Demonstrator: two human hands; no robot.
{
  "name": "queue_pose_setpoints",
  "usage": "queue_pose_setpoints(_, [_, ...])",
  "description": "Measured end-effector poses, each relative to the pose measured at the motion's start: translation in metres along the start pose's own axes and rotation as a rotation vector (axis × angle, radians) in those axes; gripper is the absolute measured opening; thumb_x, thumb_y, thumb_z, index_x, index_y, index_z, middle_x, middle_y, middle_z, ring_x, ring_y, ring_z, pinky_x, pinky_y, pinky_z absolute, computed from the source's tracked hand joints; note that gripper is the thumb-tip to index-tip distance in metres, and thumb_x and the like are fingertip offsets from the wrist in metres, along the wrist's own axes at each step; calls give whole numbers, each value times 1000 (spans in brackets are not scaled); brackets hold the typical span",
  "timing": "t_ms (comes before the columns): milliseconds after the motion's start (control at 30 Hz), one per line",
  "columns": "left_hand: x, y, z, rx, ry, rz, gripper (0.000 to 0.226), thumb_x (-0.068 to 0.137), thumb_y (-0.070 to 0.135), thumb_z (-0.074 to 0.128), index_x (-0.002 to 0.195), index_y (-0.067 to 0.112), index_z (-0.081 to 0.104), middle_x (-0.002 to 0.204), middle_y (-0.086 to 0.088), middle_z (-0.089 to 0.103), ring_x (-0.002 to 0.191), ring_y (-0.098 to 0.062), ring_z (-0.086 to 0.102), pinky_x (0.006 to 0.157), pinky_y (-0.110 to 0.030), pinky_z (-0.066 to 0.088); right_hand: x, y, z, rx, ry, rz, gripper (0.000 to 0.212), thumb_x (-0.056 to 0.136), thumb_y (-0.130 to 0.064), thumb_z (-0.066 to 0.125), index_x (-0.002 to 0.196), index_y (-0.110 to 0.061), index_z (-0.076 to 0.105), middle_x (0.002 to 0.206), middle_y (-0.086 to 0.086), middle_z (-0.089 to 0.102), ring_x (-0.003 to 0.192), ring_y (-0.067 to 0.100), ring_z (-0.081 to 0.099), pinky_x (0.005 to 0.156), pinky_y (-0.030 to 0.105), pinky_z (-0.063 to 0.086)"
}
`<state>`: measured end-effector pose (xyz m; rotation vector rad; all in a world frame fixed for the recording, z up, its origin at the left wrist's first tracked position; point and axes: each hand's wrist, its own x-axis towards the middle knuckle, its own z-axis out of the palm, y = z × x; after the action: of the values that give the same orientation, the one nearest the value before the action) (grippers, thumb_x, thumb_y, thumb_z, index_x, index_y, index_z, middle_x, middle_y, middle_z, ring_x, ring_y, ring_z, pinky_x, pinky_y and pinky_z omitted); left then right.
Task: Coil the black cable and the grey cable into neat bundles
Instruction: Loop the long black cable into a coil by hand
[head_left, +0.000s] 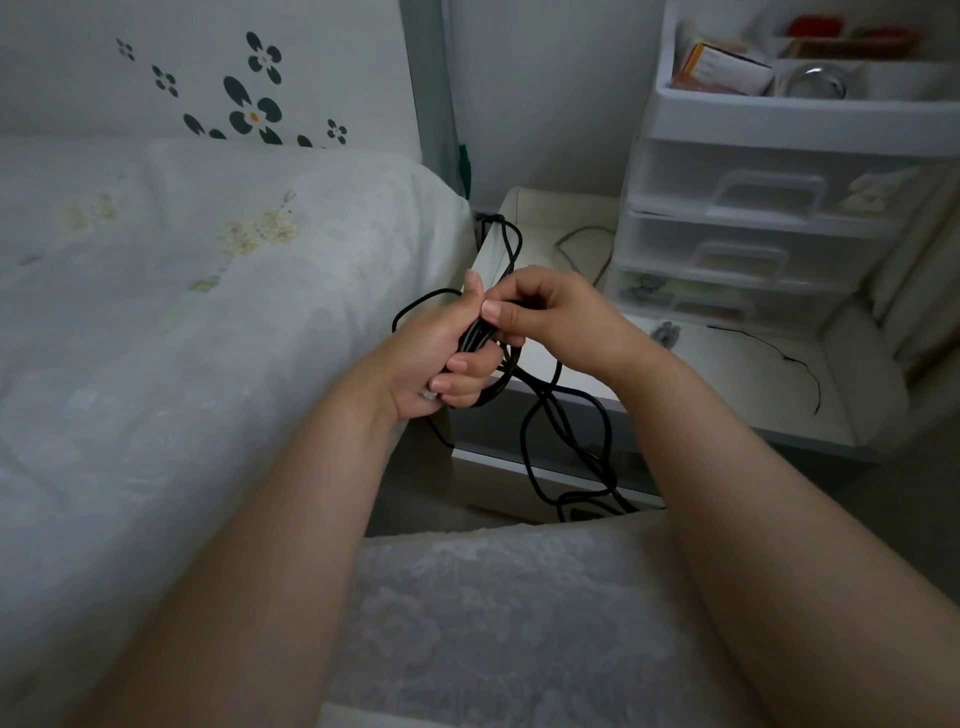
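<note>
- Head view: the left hand (441, 358) curls its fingers round several gathered strands of the thin black cable (566, 415) — loose loops hang down beside the white bedside table (727, 374).
- The right hand (550, 312) pinches the same cable just above the left fist.
- A thin grey cable (582, 236) lies on the table near the translucent plastic drawer unit (753, 218).

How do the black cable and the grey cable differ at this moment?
The black cable is held by the left hand and right hand, loops hanging down; the grey cable lies untouched on the white cabinet top. Black looks thicker and longer. Neither is bundled yet.
</note>
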<state>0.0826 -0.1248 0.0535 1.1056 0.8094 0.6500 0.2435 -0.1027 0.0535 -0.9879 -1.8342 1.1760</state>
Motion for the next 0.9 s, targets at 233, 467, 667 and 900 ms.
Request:
queue_pose_setpoints(233, [-11, 3, 5, 56, -98, -43, 52, 96, 49, 28, 93, 4, 53, 42, 5, 33, 27, -5, 32, 34, -16, 30, -4, 5, -17, 127, -162, 103, 19, 93, -17, 55, 79, -8, 63, 62, -9, 64, 76, 9, 63, 87, 15, 48])
queue_pose_setpoints(467, [-11, 0, 11, 17, -79, 73, 46, 98, 39, 29, 97, 2, 56, 49, 4, 46, 37, -7, 47, 44, -23, 47, -4, 3, -8, 162, -106, 87, 36, 101, -27, 40, 84, -1, 57, 48, -11, 48, 59, 9, 52, 79, 21, 45])
queue_pose_setpoints(667, [-4, -5, 26, -268, -106, 134, 44, 99, 40, 28, 93, 7, 56, 43, 9, 40, 30, -1, 34, 35, -15, 31, 3, -2, 15, 278, 279, 79, 47, 98, -34, 46, 72, 5, 55, 49, -2, 39, 56, 13, 42, 65, 24, 38])
queue_pose_setpoints(900, [0, -9, 31, -440, -125, 30, 61, 98, 57, 20, 64, 15, 49, 29, 8, 29, 24, -6, 32, 32, -16, 25, 4, 0, 19, 273, 365, 62, 40, 95, -19, 52, 58, -12, 38, 52, 4, 30, 47, 11, 30, 50, 22, 32])
